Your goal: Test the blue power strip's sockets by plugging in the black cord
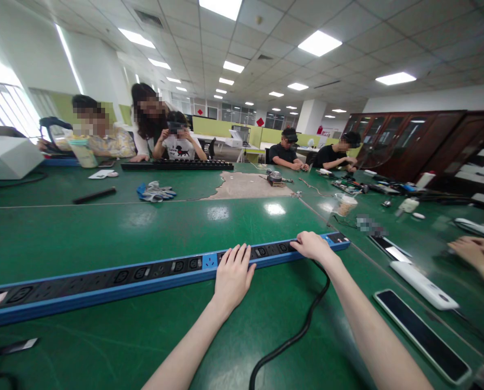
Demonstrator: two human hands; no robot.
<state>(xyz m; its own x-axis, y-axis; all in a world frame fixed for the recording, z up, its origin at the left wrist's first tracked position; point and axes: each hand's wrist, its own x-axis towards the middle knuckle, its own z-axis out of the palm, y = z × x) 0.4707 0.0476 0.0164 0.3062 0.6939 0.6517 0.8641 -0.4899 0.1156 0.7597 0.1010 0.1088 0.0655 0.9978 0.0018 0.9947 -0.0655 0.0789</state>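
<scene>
A long blue-and-black power strip (172, 268) lies across the green table, its sockets facing up. My left hand (234, 273) rests flat on its middle, fingers stretched out, just right of a blue socket. Near the strip's right end, my right hand (313, 246) is closed with its fingers curled down at the sockets. A black power cord (307, 319) comes out from under that hand and runs down toward the front edge. The plug end is mostly hidden by my right fingers.
A white-edged phone (423, 333) and a white power strip (424, 284) lie to the right, near another person's hands (475, 250). Gloves (155, 192), a black bar (94, 195) and a long black strip (176, 166) are farther back. Several people sit around the table.
</scene>
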